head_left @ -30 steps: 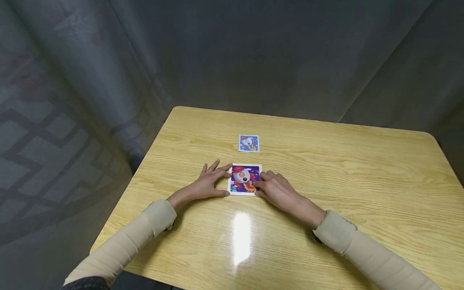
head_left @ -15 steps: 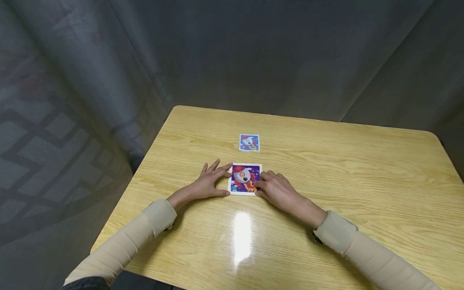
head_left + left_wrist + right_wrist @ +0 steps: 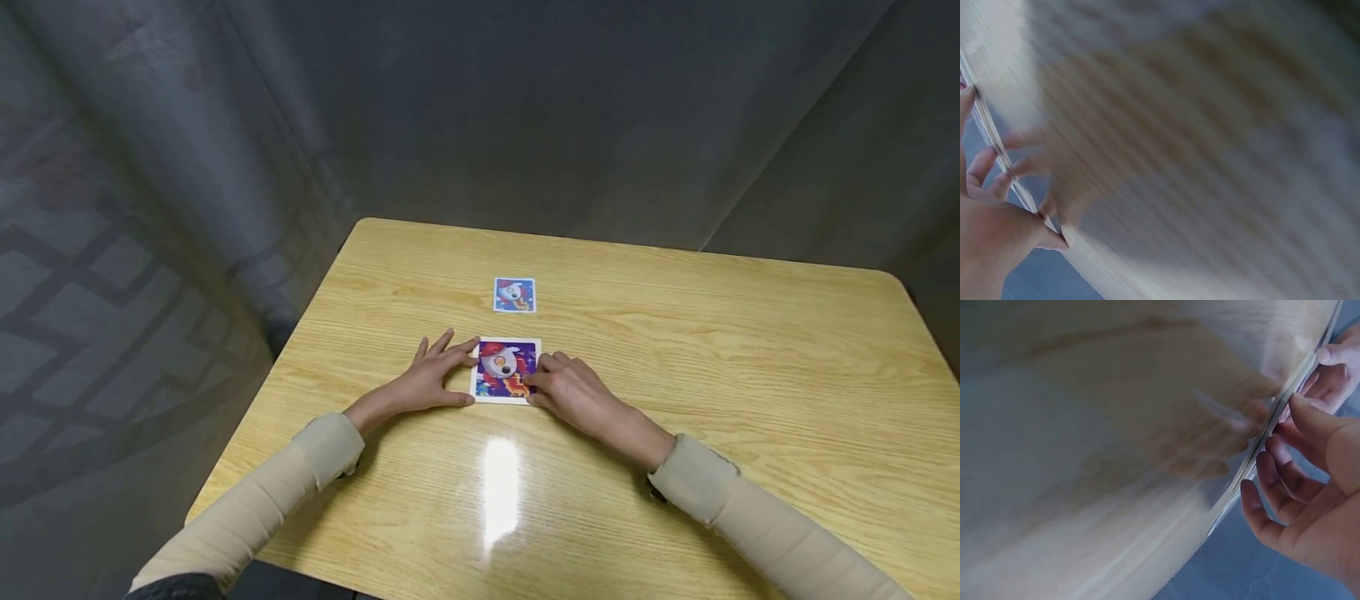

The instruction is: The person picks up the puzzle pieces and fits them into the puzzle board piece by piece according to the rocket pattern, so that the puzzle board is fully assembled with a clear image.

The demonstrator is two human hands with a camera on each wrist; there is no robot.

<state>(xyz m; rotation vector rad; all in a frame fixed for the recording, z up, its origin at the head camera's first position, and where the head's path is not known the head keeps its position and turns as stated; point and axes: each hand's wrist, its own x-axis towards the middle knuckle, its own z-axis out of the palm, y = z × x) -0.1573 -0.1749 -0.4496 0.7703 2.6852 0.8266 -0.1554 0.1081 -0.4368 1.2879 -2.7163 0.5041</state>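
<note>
On the table lies a square picture board (image 3: 498, 362) with a white border, showing a white cartoon figure with red parts on purple. My left hand (image 3: 427, 382) has its fingers spread, fingertips and thumb touching the board's left border. At the lower right, my right hand (image 3: 576, 393) has curled fingers; its index fingertip rests on the picture and the thumb is at the bottom border, pinching that corner. From the right wrist, the board's thin layered edge (image 3: 1269, 425) shows beside the thumb and curled fingers. Part of the right border is hidden under the right hand.
Beyond the board lies a smaller square card (image 3: 514, 296) with a similar figure on blue. The wood-grain table (image 3: 712, 350) has rounded far corners, and a dark grey curtain (image 3: 525, 117) hangs behind it. A bright reflection lies in front of the board.
</note>
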